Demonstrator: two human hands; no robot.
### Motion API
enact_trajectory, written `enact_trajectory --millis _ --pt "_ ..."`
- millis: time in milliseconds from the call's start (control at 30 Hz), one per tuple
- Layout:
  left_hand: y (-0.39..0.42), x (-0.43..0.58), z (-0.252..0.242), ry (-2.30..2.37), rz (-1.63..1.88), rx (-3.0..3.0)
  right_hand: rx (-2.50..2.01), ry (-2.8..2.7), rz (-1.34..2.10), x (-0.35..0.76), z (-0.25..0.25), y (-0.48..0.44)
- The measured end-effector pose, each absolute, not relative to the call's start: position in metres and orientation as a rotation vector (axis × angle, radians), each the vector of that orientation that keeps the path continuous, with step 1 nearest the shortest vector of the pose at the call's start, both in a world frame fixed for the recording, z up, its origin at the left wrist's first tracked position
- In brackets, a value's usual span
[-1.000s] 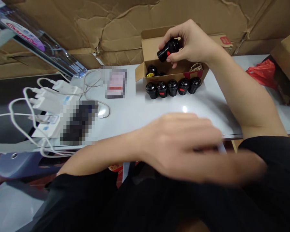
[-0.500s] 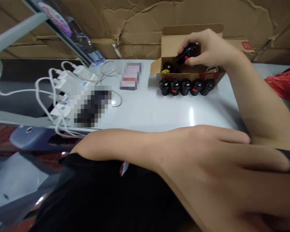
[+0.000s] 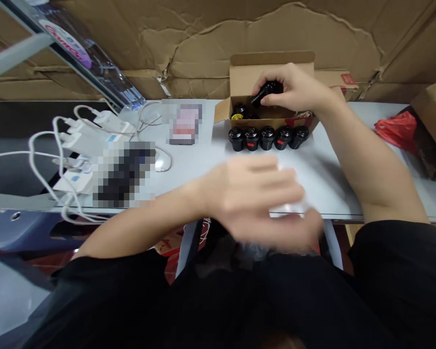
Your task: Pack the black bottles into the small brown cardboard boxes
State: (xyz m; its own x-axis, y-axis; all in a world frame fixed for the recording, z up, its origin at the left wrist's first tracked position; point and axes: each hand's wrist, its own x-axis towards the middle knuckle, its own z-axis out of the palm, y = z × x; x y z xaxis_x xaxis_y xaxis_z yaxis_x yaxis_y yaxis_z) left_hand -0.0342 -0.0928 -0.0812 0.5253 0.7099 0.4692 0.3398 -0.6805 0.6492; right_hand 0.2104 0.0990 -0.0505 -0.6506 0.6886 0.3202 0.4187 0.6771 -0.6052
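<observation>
My right hand (image 3: 294, 89) reaches to the far side of the table and is closed round a small black socket-like part (image 3: 266, 91), held over an open cardboard box (image 3: 272, 72). More black parts lie inside the box. A row of several black parts with red marks (image 3: 268, 137) stands on the white table (image 3: 203, 165) just in front of the box. My left hand (image 3: 257, 203) hovers near the table's front edge, smeared by motion; its fingers look stretched out, and something pale shows by them that I cannot make out.
White chargers and cables (image 3: 79, 145) lie at the left, beside a blurred dark object and a white mouse (image 3: 161, 165). A red plastic bag (image 3: 395, 128) and a brown carton (image 3: 434, 116) sit at the right. Crumpled cardboard lines the back wall.
My right hand has lowered the black part toward the box. My left hand has swept from the lower right back to the table's front edge.
</observation>
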Motion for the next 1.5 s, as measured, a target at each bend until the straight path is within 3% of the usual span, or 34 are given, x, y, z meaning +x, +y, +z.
enact_trajectory --millis 67,167,333,533,1500 --pt "-0.047 -0.05 -0.079 0.797 1.198 2.38 -0.817 -2.369 0.667 0.209 -0.05 0.097" --pt "0.03 -0.076 -0.099 1.211 1.616 1.983 -0.823 -2.37 0.682 0.207 -0.049 0.095" --pt "0.113 -0.107 -0.155 1.313 1.458 1.632 -1.013 -2.326 0.78 0.205 -0.046 0.093" --pt "0.095 -0.09 -0.168 1.198 1.315 1.458 -1.034 -2.284 0.822 0.2 -0.045 0.087" --pt "0.068 -0.072 -0.163 1.151 1.36 1.187 -1.085 -2.151 0.877 0.199 -0.058 0.094"
